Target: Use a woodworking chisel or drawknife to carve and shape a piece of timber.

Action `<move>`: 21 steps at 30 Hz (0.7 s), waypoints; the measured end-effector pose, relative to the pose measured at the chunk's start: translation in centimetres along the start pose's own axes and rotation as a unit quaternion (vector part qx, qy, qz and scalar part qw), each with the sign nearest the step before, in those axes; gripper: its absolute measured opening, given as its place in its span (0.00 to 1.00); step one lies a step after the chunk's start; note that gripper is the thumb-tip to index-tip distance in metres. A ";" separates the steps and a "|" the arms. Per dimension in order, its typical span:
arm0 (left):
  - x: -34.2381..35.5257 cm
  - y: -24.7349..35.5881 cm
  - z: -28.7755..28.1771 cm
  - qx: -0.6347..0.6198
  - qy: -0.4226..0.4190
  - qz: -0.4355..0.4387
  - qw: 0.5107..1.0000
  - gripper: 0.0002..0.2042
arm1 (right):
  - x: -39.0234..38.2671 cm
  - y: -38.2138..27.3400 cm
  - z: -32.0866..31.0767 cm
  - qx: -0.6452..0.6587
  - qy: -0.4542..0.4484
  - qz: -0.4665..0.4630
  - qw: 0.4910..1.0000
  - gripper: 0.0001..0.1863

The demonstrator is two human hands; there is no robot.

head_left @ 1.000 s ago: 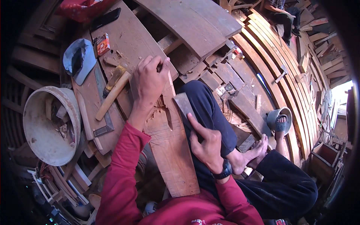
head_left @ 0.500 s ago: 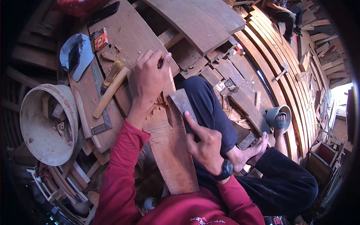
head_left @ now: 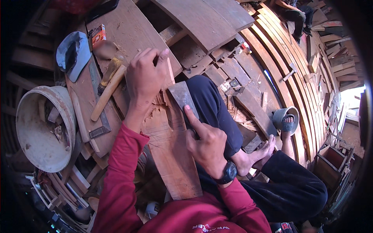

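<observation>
My left hand (head_left: 145,77) is closed around the upper end of a long wooden board (head_left: 167,155), which lies over my lap with a splintered notch and scored lines on it. My right hand (head_left: 206,147) holds a flat, dull metal blade (head_left: 178,95) against the board's right edge, index finger stretched along it. Left of my left hand, a chisel with a yellow handle (head_left: 112,70) lies beside a wooden rod (head_left: 105,97) and a metal square (head_left: 99,132).
A white bucket (head_left: 44,147) with scraps, a blue cap (head_left: 80,44), a black phone (head_left: 101,9) and a small red box (head_left: 98,35) sit at left. A hammer (head_left: 288,73) rests on stacked planks (head_left: 299,103). Another person (head_left: 297,17) sits at upper right.
Both hands, the board and the blade appear slightly further up and left in the view, along with much of the surroundings. The blade stays against the board's right edge.
</observation>
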State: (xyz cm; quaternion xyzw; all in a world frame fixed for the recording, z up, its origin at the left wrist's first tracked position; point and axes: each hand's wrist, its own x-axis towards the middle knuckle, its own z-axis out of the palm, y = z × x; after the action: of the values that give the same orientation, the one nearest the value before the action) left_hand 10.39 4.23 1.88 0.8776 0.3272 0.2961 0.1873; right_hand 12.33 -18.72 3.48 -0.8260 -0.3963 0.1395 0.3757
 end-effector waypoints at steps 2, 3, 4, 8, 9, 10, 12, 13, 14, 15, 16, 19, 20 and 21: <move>-0.3 0.6 0.1 0.046 -0.024 0.001 0.999 0.16 | -1.0 -0.3 -0.5 -0.053 -0.022 0.011 0.998 0.33; -0.3 0.7 0.0 0.046 -0.024 0.001 0.999 0.16 | -1.4 -0.5 -0.7 -0.049 -0.025 0.013 0.998 0.34; -0.3 0.8 -0.1 0.039 -0.021 -0.005 0.999 0.16 | -1.0 -0.5 -0.7 -0.049 -0.026 0.013 0.998 0.34; -0.1 0.5 -0.4 0.034 -0.028 -0.014 0.999 0.15 | -0.4 -0.3 -0.5 -0.052 -0.016 0.003 0.999 0.34; -0.1 0.6 -0.3 0.033 -0.028 -0.014 0.999 0.15 | -0.6 -0.1 -0.6 -0.056 -0.022 0.005 0.998 0.34; -0.2 0.7 -0.1 0.034 -0.028 -0.009 0.999 0.15 | -0.8 -0.3 -0.7 -0.057 -0.022 0.005 0.998 0.34; -0.3 0.7 -0.1 0.035 -0.030 -0.005 0.999 0.15 | -1.1 -0.6 -1.2 -0.072 -0.020 0.015 0.997 0.34; -0.1 0.5 -0.1 0.028 -0.021 -0.003 0.999 0.15 | -0.8 -0.5 -1.0 -0.072 -0.021 0.016 0.997 0.34; -0.1 0.5 -0.1 0.021 -0.011 -0.001 1.000 0.15 | -0.1 -0.2 -0.6 -0.063 -0.011 0.007 0.998 0.34; -0.1 0.4 -0.1 0.021 -0.011 0.000 1.000 0.15 | 0.4 0.0 -0.1 -0.053 0.000 -0.003 0.999 0.34; -0.2 0.4 -0.1 0.023 -0.018 -0.013 0.999 0.15 | 0.1 0.1 -0.3 -0.052 0.000 -0.003 0.999 0.34; -0.3 0.3 -0.1 0.016 -0.018 -0.014 1.000 0.15 | -0.8 0.1 -0.7 -0.045 -0.029 0.010 0.999 0.33; -0.3 0.2 -0.1 0.007 -0.011 -0.003 1.000 0.15 | -0.8 0.1 -0.5 -0.029 -0.018 0.014 0.999 0.33; -0.3 0.4 -0.1 0.006 -0.013 -0.004 1.000 0.15 | -1.0 0.1 -0.6 -0.015 -0.007 0.020 1.000 0.32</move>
State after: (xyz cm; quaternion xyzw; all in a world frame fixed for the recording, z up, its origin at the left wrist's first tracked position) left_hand 10.28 3.78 2.05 0.8810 0.3301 0.2823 0.1874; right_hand 12.02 -19.86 3.70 -0.8382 -0.3843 0.1472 0.3579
